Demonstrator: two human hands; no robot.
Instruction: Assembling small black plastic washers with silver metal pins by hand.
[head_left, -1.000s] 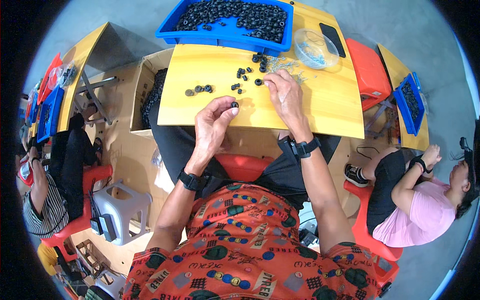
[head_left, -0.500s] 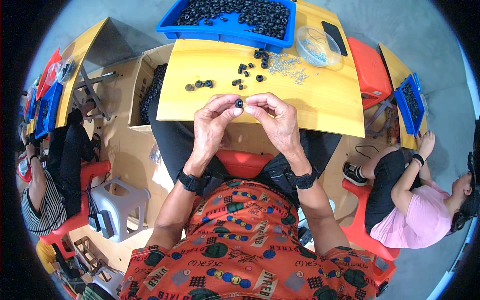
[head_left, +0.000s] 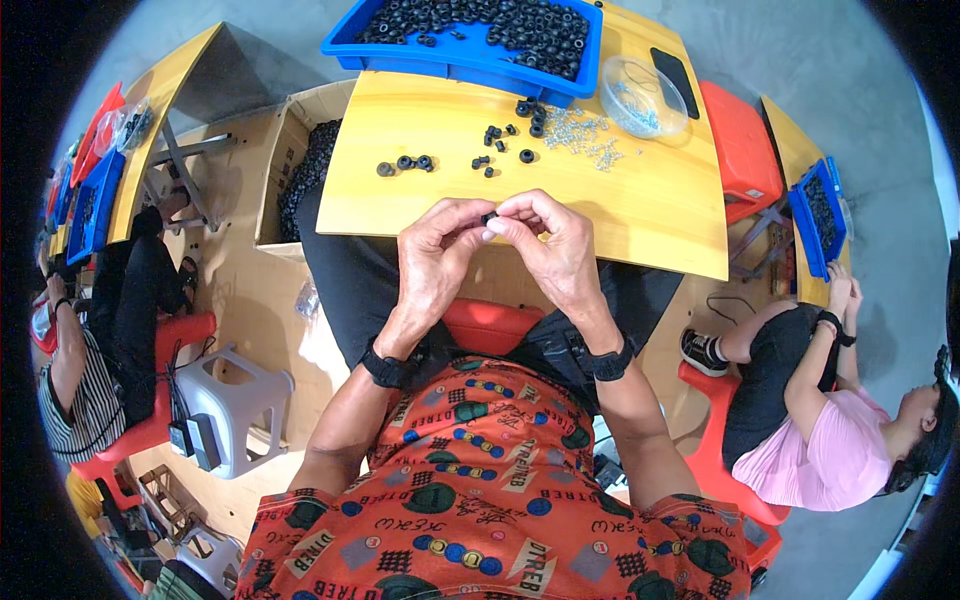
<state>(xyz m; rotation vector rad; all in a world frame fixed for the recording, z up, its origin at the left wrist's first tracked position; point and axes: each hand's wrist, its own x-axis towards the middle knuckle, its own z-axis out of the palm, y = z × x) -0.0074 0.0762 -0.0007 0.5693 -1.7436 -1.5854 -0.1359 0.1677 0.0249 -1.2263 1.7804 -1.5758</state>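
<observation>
Between my hands, over the near edge of the yellow table (head_left: pixel 650 225), is a small round black part (head_left: pixel 488 218), mostly covered by fingertips. My left hand (head_left: pixel 432 255) pinches it from the left with thumb and fingers. My right hand (head_left: pixel 555 250) has its thumb and forefinger pressed together on the part's other side. Whether the right fingertips also hold something tiny is hidden. Beyond the hands lie loose black round parts (head_left: pixel 424 162) and smaller black pieces (head_left: pixel 480 162). A scatter of tiny silvery screw-like pieces (head_left: pixel 590 140) spreads to their right.
A blue tray (head_left: pixel 450 70) of black parts stands at the back, with a clear plastic bowl (head_left: pixel 655 120) and a dark phone-like slab (head_left: pixel 675 80) to its right. A cardboard box (head_left: pixel 275 190) of black parts sits at left. People work at tables on both sides.
My right fingertips have closed in over the black part, which shows less than before. The table and its things sit slightly shifted in the picture.
</observation>
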